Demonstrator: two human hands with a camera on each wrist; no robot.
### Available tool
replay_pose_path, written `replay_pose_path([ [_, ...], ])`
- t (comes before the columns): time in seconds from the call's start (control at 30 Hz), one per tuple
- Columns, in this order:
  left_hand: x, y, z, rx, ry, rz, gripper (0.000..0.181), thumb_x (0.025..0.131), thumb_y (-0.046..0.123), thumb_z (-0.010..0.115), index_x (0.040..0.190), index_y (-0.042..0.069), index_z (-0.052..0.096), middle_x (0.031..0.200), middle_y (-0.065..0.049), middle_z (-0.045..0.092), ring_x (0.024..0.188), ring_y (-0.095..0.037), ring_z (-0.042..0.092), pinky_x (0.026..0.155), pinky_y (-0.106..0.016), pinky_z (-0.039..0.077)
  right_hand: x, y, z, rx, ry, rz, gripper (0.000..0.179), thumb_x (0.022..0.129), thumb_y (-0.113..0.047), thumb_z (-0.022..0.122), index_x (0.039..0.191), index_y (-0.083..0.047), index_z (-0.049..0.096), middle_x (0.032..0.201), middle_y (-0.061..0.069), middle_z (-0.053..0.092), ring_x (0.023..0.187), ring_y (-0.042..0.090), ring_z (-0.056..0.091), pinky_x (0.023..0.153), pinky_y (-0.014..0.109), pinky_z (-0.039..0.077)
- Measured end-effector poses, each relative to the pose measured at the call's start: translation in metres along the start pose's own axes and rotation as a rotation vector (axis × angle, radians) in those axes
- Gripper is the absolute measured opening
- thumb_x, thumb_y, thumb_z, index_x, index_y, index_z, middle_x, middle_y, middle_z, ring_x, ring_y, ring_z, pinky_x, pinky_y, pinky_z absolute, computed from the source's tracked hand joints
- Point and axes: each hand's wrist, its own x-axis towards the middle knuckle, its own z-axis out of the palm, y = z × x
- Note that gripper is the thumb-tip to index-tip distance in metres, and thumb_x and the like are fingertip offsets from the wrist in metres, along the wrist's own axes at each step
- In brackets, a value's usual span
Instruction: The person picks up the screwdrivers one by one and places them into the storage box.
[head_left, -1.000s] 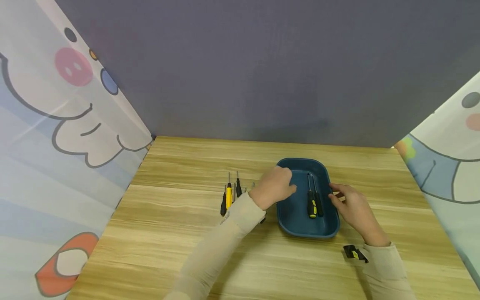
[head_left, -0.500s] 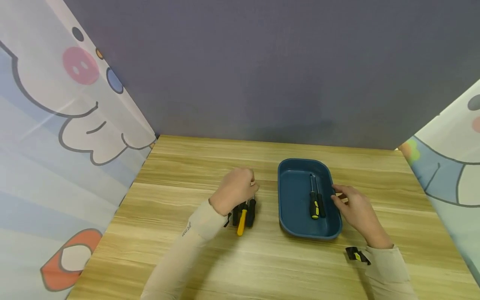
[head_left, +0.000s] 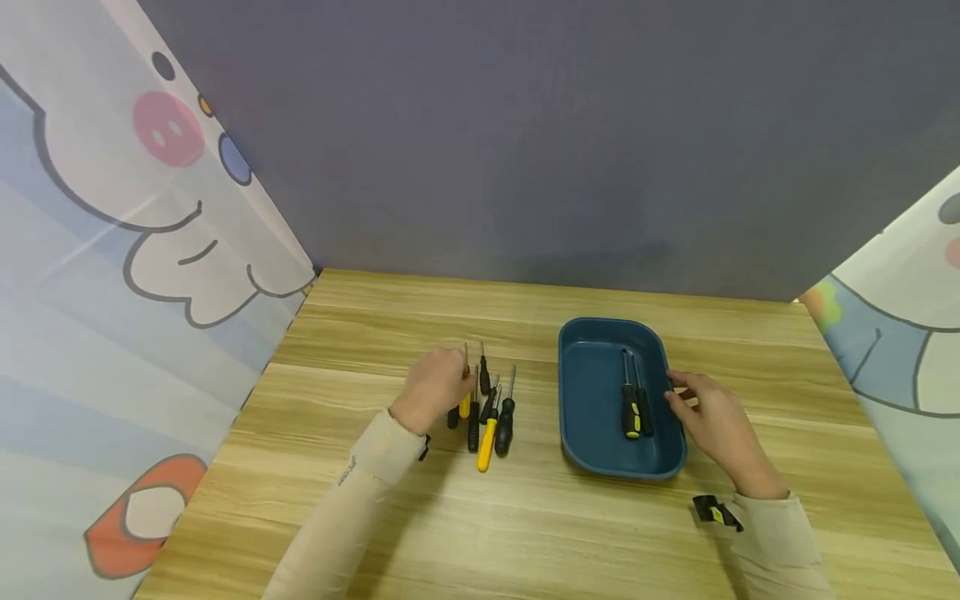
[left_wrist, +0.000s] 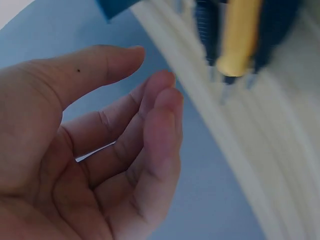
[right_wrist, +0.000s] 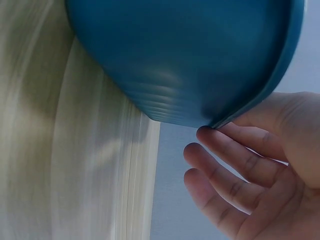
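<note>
My left hand (head_left: 433, 387) hovers over the left end of a group of several screwdrivers, its fingers loosely bent and holding nothing in the left wrist view. A yellow-handled screwdriver (head_left: 487, 445) and a black one (head_left: 505, 427) lie at the group's right. The hand partly covers another yellow screwdriver (head_left: 465, 406). To the right stands a dark blue tray (head_left: 596, 464) holding two screwdrivers, one with a black and yellow handle (head_left: 630, 412) and one mostly black (head_left: 644, 412). My right hand (head_left: 708, 417) pinches the tray's right rim between thumb and forefinger.
The wooden table (head_left: 540, 533) ends at a grey panel (head_left: 555, 150) behind. Cartoon-printed cloth (head_left: 90, 333) hangs at the left, with more at the right. A black and yellow strap piece (head_left: 717, 511) shows by the right cuff.
My left hand has moved from over the tray's left side leftward to the screwdrivers, then farther left, uncovering several of them. The right hand has stayed at the tray's rim.
</note>
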Motion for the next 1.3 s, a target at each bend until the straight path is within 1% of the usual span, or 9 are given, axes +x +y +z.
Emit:
replay_pose_path([
  [0.1, 0.005, -0.007, 0.007, 0.006, -0.034, -0.046, 0.043, 0.093, 0.02, 0.073, 0.058, 0.012, 0.05, 0.048, 0.004, 0.042, 0.041, -0.008, 0.036, 0.039, -0.022, 0.031, 0.0, 0.001, 0.0, -0.002, -0.001, 0.002, 0.033, 0.093, 0.0, 0.068, 0.123, 0.012, 0.061, 0.113, 0.031, 0.063, 0.086, 0.039, 0.066, 0.065, 0.049, 0.056],
  [0.2, 0.009, -0.013, 0.014, 0.022, -0.06, -0.074, 0.049, 0.094, 0.023, 0.073, 0.054, 0.014, 0.046, 0.046, 0.005, 0.039, 0.041, -0.008, 0.035, 0.04, -0.022, 0.03, 0.0, 0.001, 0.0, -0.004, -0.001, 0.001, 0.034, 0.093, 0.0, 0.068, 0.123, 0.012, 0.061, 0.113, 0.031, 0.063, 0.086, 0.039, 0.066, 0.065, 0.049, 0.056],
  [0.4, 0.019, -0.021, 0.027, 0.034, -0.094, -0.115, 0.046, 0.092, 0.029, 0.074, 0.058, 0.014, 0.047, 0.049, 0.005, 0.039, 0.042, -0.008, 0.035, 0.04, -0.022, 0.03, 0.0, 0.001, 0.001, -0.006, -0.005, 0.011, 0.034, 0.094, -0.001, 0.067, 0.124, 0.012, 0.061, 0.113, 0.031, 0.063, 0.086, 0.038, 0.066, 0.066, 0.05, 0.056],
  [0.47, 0.021, -0.023, 0.03, 0.033, -0.093, -0.125, 0.046, 0.091, 0.03, 0.075, 0.059, 0.013, 0.048, 0.049, 0.005, 0.039, 0.042, -0.008, 0.035, 0.04, -0.022, 0.03, 0.001, 0.001, 0.001, -0.007, -0.003, 0.011, 0.034, 0.094, -0.001, 0.067, 0.124, 0.012, 0.061, 0.113, 0.03, 0.063, 0.086, 0.038, 0.066, 0.066, 0.05, 0.056],
  [0.6, 0.024, -0.025, 0.033, 0.002, -0.091, -0.145, 0.045, 0.091, 0.031, 0.076, 0.06, 0.012, 0.05, 0.048, 0.004, 0.04, 0.041, -0.008, 0.037, 0.038, -0.021, 0.031, 0.001, 0.001, 0.001, -0.009, 0.003, 0.005, 0.033, 0.093, -0.001, 0.067, 0.123, 0.012, 0.061, 0.112, 0.031, 0.063, 0.086, 0.038, 0.066, 0.065, 0.05, 0.056],
  [0.83, 0.026, -0.026, 0.035, -0.047, -0.099, -0.162, 0.043, 0.09, 0.031, 0.077, 0.062, 0.012, 0.051, 0.049, 0.004, 0.04, 0.041, -0.008, 0.037, 0.037, -0.021, 0.03, 0.001, 0.001, 0.001, -0.006, 0.012, -0.01, 0.033, 0.093, 0.001, 0.068, 0.123, 0.012, 0.061, 0.112, 0.031, 0.064, 0.085, 0.038, 0.066, 0.064, 0.049, 0.056],
  [1.03, 0.025, -0.03, 0.037, -0.106, -0.092, -0.157, 0.042, 0.091, 0.029, 0.075, 0.061, 0.012, 0.051, 0.05, 0.003, 0.04, 0.041, -0.008, 0.035, 0.038, -0.021, 0.029, 0.0, 0.001, 0.002, -0.005, 0.025, -0.026, 0.033, 0.091, 0.002, 0.069, 0.122, 0.012, 0.062, 0.111, 0.031, 0.064, 0.084, 0.038, 0.066, 0.063, 0.049, 0.056],
  [1.2, 0.024, -0.029, 0.03, -0.174, -0.08, -0.162, 0.044, 0.092, 0.027, 0.074, 0.06, 0.012, 0.048, 0.052, 0.003, 0.039, 0.042, -0.009, 0.035, 0.039, -0.021, 0.029, 0.001, 0.001, 0.001, -0.009, 0.034, -0.031, 0.032, 0.091, 0.002, 0.069, 0.121, 0.012, 0.062, 0.11, 0.03, 0.064, 0.084, 0.038, 0.067, 0.064, 0.049, 0.056],
  [1.3, 0.024, -0.026, 0.023, -0.197, -0.061, -0.144, 0.047, 0.092, 0.026, 0.074, 0.057, 0.013, 0.045, 0.049, 0.005, 0.036, 0.041, -0.008, 0.033, 0.038, -0.021, 0.028, 0.001, 0.001, 0.001, -0.009, 0.03, -0.028, 0.033, 0.091, 0.002, 0.069, 0.121, 0.012, 0.062, 0.11, 0.031, 0.064, 0.083, 0.038, 0.066, 0.063, 0.049, 0.056],
])
